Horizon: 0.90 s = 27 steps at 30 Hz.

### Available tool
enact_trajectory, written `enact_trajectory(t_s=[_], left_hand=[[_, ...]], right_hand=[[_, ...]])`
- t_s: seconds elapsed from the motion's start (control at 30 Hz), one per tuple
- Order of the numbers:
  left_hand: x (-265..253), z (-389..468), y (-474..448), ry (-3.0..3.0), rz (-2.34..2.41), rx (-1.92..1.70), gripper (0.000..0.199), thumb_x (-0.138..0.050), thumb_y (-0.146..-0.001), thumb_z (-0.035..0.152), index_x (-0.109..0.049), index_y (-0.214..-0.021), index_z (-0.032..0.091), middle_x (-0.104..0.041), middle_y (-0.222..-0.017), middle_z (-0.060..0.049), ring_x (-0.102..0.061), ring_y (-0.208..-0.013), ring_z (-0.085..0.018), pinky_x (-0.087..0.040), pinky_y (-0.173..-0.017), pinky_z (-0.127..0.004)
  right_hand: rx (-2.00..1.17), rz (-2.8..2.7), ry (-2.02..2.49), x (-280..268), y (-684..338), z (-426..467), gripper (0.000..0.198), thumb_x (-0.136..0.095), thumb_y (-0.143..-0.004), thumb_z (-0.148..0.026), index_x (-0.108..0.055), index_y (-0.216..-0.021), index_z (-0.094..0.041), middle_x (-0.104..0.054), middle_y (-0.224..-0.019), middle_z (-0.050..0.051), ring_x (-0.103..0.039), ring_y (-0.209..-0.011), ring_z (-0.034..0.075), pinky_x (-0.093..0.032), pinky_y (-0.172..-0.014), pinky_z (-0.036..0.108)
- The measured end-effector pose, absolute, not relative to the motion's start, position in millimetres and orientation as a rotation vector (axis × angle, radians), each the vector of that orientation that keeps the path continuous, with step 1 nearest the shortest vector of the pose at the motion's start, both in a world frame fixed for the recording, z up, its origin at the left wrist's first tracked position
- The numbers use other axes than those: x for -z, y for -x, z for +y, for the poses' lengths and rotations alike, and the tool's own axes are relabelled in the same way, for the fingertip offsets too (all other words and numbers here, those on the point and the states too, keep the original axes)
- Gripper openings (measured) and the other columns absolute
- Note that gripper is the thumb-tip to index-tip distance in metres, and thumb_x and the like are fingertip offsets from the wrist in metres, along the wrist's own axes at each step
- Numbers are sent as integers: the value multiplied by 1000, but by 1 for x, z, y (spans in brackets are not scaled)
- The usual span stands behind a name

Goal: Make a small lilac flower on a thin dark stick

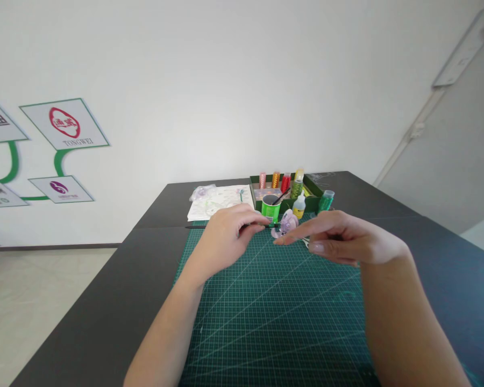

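My left hand (pixel 229 231) is closed, thumb and fingers pinched on the thin dark stem of a pale purple flower (pixel 289 221). The stem looks green near the blossom, and a dark thin end sticks out left of the hand; whether it is all one piece is hidden. My right hand (pixel 339 239) hovers just right of the flower, its index finger stretched toward the lower petals, the other fingers loosely curled. I cannot tell whether the fingertip touches the petals. Scissors (pixel 305 242) show partly behind the right hand.
A green cutting mat (pixel 266 306) covers the middle of the black table (pixel 145 285). Behind stand a green can (pixel 270 209) with a dark stick, a yellow glue bottle (pixel 299 206), a green tube (pixel 326 200) and a box (pixel 314 189) of coloured tubes. White paper (pixel 221 201) lies left.
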State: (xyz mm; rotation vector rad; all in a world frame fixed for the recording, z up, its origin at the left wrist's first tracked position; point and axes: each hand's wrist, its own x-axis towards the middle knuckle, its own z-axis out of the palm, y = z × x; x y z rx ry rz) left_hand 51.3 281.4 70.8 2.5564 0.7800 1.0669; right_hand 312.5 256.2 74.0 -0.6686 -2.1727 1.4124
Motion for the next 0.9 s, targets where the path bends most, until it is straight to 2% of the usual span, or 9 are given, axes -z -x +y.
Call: enact_trajectory(t_s=[0.13, 0.33, 0.63, 0.9], left_hand=[[-71, 280, -51, -2612, 771, -985, 18, -60, -97, 13, -77, -98, 20, -75, -92, -5, -68, -85, -18, -50, -75, -30], [-70, 279, -50, -2648, 762, -936, 18, -61, -96, 14, -77, -100, 21, -76, -92, -4, -69, -84, -19, -52, -76, -31], [-71, 278, -50, -2653, 724, -936, 18, -61, -97, 18, -78, -100, 23, -77, -91, -3, -69, -83, -18, -54, -76, -31], [-73, 277, -48, -2544, 660, -1059, 13, -65, -95, 20, -78, -97, 22, -77, -87, -4, -69, -78, -17, -55, -73, -30]], right_hand=[[-1400, -2133, 720, -73, -316, 257, 46, -55, -103, -41, -64, -141, -16, -51, -55, -5, -33, -34, 4, -23, -32, 19], [-1361, -2109, 721, -67, -324, 261, 51, -53, -104, -40, -55, -149, -16, -36, -45, -10, -30, -32, 6, -21, -34, 21], [-1333, -2068, 768, -63, -326, 270, 55, -53, -104, -39, -49, -153, -15, -36, -43, -11, -30, -33, 7, -21, -36, 22], [-1524, -1871, 696, -47, -329, 284, 60, -54, -102, -41, -47, -154, -12, -35, -39, -12, -25, -30, 6, -18, -36, 22]])
